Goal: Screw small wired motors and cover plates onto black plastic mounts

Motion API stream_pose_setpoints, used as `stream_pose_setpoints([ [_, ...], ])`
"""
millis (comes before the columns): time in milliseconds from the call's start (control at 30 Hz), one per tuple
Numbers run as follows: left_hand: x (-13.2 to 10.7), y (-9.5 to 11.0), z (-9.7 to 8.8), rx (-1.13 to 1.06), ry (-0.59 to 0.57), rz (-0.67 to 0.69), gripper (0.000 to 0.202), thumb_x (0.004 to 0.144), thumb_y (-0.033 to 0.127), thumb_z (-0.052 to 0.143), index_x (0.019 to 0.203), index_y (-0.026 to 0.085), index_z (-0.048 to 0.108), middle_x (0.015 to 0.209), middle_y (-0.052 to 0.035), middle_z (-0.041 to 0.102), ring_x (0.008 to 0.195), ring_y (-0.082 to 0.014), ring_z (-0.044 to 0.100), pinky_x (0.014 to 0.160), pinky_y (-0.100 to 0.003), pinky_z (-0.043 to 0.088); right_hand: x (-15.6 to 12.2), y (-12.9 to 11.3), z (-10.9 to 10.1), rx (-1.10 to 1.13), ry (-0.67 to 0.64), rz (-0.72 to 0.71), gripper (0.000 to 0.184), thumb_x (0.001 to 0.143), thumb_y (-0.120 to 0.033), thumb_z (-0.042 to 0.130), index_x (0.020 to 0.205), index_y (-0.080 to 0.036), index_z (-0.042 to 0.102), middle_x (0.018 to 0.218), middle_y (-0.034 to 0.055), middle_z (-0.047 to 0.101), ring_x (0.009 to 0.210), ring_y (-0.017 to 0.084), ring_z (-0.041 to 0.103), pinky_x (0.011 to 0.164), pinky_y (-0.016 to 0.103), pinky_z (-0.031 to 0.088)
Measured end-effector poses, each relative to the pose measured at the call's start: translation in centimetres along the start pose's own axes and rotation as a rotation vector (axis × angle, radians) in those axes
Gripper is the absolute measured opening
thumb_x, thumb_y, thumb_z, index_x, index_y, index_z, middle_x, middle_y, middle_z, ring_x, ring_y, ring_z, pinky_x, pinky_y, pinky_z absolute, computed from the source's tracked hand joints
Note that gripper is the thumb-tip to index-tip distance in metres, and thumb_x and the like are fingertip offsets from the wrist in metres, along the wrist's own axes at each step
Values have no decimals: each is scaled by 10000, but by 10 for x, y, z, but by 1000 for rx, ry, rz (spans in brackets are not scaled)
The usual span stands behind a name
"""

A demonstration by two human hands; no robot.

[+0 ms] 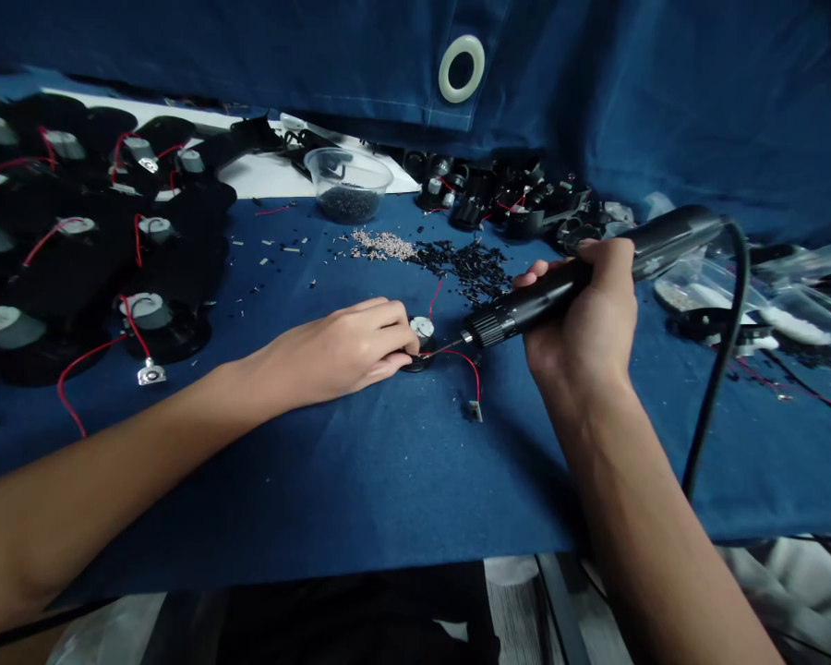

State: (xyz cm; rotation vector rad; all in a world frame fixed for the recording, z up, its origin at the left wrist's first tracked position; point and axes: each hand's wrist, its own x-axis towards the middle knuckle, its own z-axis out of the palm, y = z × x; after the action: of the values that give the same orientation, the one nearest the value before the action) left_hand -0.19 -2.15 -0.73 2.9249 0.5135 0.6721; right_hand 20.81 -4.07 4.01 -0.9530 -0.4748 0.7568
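A black soldering iron point(505, 314) sits angled in the right grip point(582, 314), its thin tip at the edge of a small round black-and-silver disc point(421, 328), held by the left grip point(339, 346) and trailing red wire point(467, 365).

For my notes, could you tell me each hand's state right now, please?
Left hand: closed, pressing a small black disc.
Right hand: closed, holding a soldering iron.

The cloth point(319, 489) is matt blue (softly creased), the soldering iron point(505, 316) glossy black plastic
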Motion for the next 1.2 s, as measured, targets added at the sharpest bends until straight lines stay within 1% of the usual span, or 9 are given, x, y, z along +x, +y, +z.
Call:
stream_pose_setpoints([
  [267, 1, 0, 2, -38, 28, -6, 139, 918, 163, 491, 966, 145, 621, 934, -59, 584, 893, -164, 551, 826, -281, 464, -5, 5, 2, -62, -41, -113, 102, 764, -237, 508, 735, -206, 416, 613, -64, 391, 535, 74, 529, 488, 188, 478],
  [400, 1, 0, 1, -38, 23, -9, 130, 912, 158, 498, 955, 141, 619, 936, -59, 584, 891, -166, 547, 822, -288, 464, -8, 8, 4, -65, -47, -174, 93, 744, -234, 515, 749, -193, 431, 602, -60, 403, 540, 89, 536, 504, 218, 487],
  [567, 1, 0, 1, -35, 14, -1, 138, 915, 149, 485, 947, 140, 619, 932, -64, 581, 887, -169, 546, 812, -293, 464, -8, 11, 3, -74, -52, -212, 106, 727, -229, 532, 754, -188, 439, 604, -61, 408, 532, 96, 545, 491, 225, 479],
  [733, 0, -1, 1, -23, 11, -5, 147, 918, 153, 478, 958, 143, 619, 934, -63, 580, 893, -174, 543, 811, -297, 463, -9, 12, 3, -89, -69, -253, 105, 741, -236, 526, 733, -187, 434, 589, -60, 409, 524, 99, 551, 490, 228, 483],
  [867, 1, -1, 1, -26, 13, -1, 149, 920, 155, 478, 949, 143, 624, 926, -61, 580, 883, -170, 547, 812, -295, 463, -12, 12, 6, -92, -123, -340, 75, 761, -212, 505, 729, -182, 445, 596, -58, 416, 510, 100, 550, 472, 233, 479],
  [967, 2, 1, 0, -23, 12, -2, 151, 923, 162, 478, 936, 143, 627, 916, -61, 583, 876, -169, 551, 811, -294, 465, -15, 12, 9, -109, -162, -448, 58, 781, -206, 493, 743, -181, 458, 615, -56, 432, 486, 97, 543, 441, 233, 463],
  [1067, 3, 2, -1, -19, 13, -10, 166, 931, 178, 469, 924, 141, 631, 904, -63, 588, 875, -170, 557, 806, -292, 469, -20, 10, 13, -154, -213, -535, 69, 803, -215, 492, 744, -194, 464, 620, -58, 456, 479, 104, 554, 437, 248, 471],
  [1133, 3, 2, -1, -19, 15, -7, 172, 935, 185, 464, 921, 141, 630, 904, -64, 589, 870, -168, 560, 803, -291, 469, -25, 8, 16, -174, -241, -556, 83, 811, -224, 507, 737, -202, 476, 617, -59, 474, 482, 107, 563, 448, 257, 481],
  [1200, 3, 2, -1, -18, 18, 2, 170, 936, 184, 463, 921, 140, 627, 902, -63, 587, 860, -167, 560, 801, -291, 467, -32, 5, 20, -173, -249, -545, 90, 808, -223, 532, 727, -203, 499, 625, -56, 503, 486, 104, 571, 465, 261, 486],
])
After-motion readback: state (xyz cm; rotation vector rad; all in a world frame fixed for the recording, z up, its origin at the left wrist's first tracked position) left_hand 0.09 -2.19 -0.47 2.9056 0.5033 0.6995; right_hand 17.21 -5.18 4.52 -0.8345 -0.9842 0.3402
